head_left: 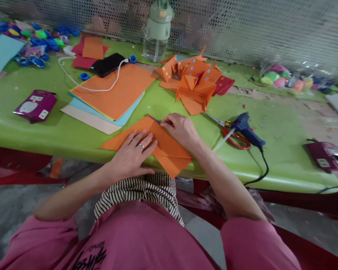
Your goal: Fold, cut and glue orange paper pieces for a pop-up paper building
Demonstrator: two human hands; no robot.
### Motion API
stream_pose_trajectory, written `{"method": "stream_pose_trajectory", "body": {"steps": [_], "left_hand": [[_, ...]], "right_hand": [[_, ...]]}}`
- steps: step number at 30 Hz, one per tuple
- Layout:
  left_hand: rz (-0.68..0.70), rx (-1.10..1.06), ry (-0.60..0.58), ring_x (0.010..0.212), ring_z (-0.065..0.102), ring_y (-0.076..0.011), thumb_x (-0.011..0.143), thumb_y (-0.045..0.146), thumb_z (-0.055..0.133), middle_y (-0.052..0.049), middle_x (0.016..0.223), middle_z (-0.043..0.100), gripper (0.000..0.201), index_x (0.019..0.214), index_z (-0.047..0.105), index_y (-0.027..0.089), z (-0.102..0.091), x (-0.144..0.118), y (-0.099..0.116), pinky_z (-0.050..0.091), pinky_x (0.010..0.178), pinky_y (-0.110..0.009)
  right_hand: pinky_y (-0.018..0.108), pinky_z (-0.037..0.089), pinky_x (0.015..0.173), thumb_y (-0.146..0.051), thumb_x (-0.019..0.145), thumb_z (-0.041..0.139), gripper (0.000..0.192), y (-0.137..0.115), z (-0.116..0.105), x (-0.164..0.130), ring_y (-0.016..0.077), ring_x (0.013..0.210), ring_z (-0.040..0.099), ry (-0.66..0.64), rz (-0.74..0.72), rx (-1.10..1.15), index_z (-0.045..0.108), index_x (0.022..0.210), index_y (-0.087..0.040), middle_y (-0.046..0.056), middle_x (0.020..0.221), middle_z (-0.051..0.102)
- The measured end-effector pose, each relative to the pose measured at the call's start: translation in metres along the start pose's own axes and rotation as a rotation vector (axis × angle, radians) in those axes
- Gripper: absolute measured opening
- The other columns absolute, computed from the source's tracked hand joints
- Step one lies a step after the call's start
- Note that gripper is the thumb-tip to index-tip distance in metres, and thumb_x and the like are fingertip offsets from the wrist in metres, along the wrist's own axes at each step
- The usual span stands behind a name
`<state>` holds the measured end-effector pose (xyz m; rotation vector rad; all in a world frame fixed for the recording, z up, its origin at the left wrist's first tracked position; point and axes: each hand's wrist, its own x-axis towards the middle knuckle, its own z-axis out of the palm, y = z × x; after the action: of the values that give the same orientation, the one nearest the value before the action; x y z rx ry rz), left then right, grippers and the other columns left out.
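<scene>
At the near edge of the green table [59,131], we saw a folded orange paper [157,148] lying partly over the rim. The left hand [132,153] lay flat and open on the paper, fingers spread, pressing it down and gripping nothing. The right hand [181,129], at about one o'clock from the left, had its fingers closed on the paper's upper edge, beside a thin dark tool [153,118]; we could not tell if it held that tool. At three o'clock from this hand lay red scissors [232,135] and a blue glue gun [246,129], and at twelve o'clock a heap of folded orange pieces [194,84].
</scene>
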<state>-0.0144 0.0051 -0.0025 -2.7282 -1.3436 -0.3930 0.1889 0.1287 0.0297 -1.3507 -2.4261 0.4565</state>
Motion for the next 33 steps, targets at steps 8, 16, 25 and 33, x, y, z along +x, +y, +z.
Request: {"method": "stream_pose_trajectory", "body": {"steps": [8, 16, 25, 33], "left_hand": [[-0.005, 0.009, 0.004, 0.141, 0.040, -0.0399, 0.080, 0.068, 0.065, -0.021, 0.151, 0.048, 0.090, 0.145, 0.045, 0.009, 0.001, 0.000, 0.001, 0.027, 0.120, -0.056], [0.018, -0.034, 0.002, 0.141, 0.044, -0.0350, 0.086, 0.061, 0.064, -0.020, 0.148, 0.051, 0.076, 0.142, 0.049, 0.011, -0.001, 0.002, -0.009, 0.032, 0.119, -0.052], [0.043, -0.321, -0.038, 0.128, 0.060, -0.0214, 0.100, 0.029, 0.051, -0.010, 0.138, 0.064, 0.034, 0.130, 0.063, 0.019, -0.015, 0.002, -0.045, 0.049, 0.109, -0.035], [-0.255, -0.503, 0.052, 0.102, 0.072, -0.0185, 0.100, 0.032, 0.047, -0.005, 0.120, 0.075, 0.034, 0.123, 0.070, 0.023, -0.030, 0.009, -0.058, 0.055, 0.086, -0.030]], "right_hand": [[0.030, 0.044, 0.068, -0.026, 0.086, 0.066, 0.008, 0.011, -0.010, -0.005, 0.0194, 0.075, 0.065, 0.020, 0.213, -0.057, 0.070, 0.084, -0.020, 0.006, 0.084, 0.074], [0.043, 0.052, 0.084, -0.022, 0.090, 0.059, 0.019, 0.028, -0.029, -0.020, 0.0263, 0.093, 0.066, 0.203, 0.145, -0.153, 0.070, 0.106, -0.018, 0.013, 0.102, 0.071], [0.053, 0.046, 0.103, -0.053, 0.085, 0.070, 0.061, -0.012, -0.004, -0.129, 0.0327, 0.125, 0.056, 0.079, -0.532, -0.274, 0.057, 0.136, -0.022, 0.013, 0.138, 0.063], [0.046, 0.049, 0.103, -0.020, 0.099, 0.051, 0.046, 0.001, 0.004, -0.110, 0.0228, 0.122, 0.063, 0.093, -0.541, -0.152, 0.052, 0.144, -0.022, 0.008, 0.134, 0.068]]}}
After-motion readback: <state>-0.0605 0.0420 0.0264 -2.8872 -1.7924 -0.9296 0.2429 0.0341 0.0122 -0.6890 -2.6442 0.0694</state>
